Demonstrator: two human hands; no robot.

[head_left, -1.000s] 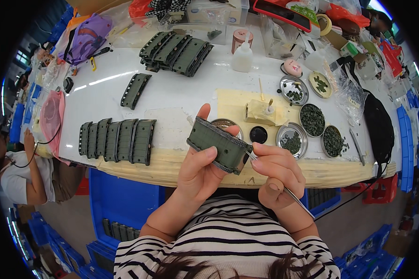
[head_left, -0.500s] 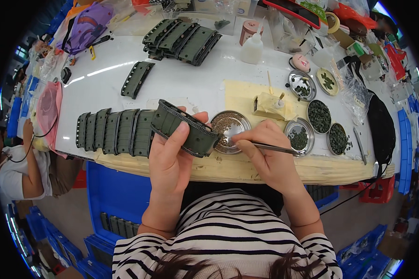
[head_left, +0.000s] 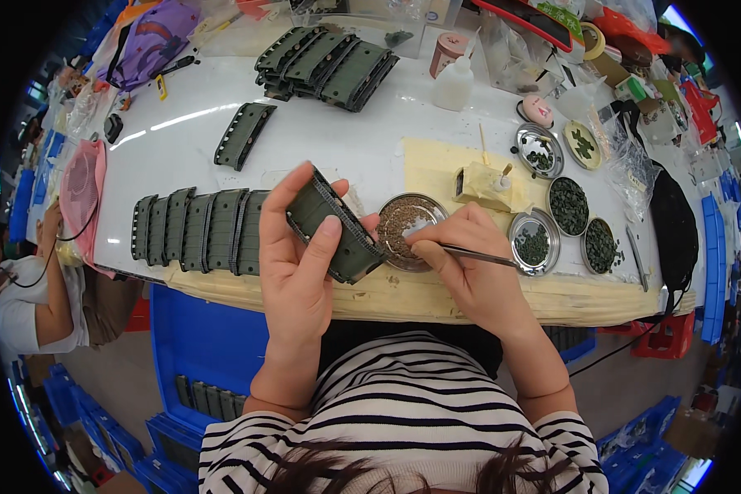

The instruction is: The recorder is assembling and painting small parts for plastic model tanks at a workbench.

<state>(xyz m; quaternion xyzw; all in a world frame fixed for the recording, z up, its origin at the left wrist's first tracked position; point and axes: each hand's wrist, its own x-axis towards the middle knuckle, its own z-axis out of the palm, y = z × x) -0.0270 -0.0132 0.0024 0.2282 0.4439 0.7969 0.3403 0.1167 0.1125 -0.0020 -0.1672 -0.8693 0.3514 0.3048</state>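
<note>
My left hand (head_left: 298, 276) grips a curved dark green panel (head_left: 357, 255) with ridged edges, thumb across its face and fingers behind. It is tilted, its lower end close to the dish. In my right hand (head_left: 479, 276) is a pair of tweezers (head_left: 500, 261), pinched between thumb and fingers. Their tips are hidden by the fingers, over or close to a round metal dish (head_left: 412, 195) of small brown pieces. Left of my left hand, a row of similar green panels (head_left: 196, 233) lies side by side on the table.
A stack of green panels (head_left: 325, 70) and a single panel (head_left: 243, 136) lie farther back. Right of the dish are a yellow-wrapped block (head_left: 477, 185), several tins of dark green bits (head_left: 568, 206), and a second metal tool (head_left: 637, 259). A white squeeze bottle (head_left: 453, 85) stands behind.
The panel in my left hand has turned to a steeper tilt, its upper end raised. My right hand, still holding the tweezers, has shifted slightly. The whole view has shifted a little.
</note>
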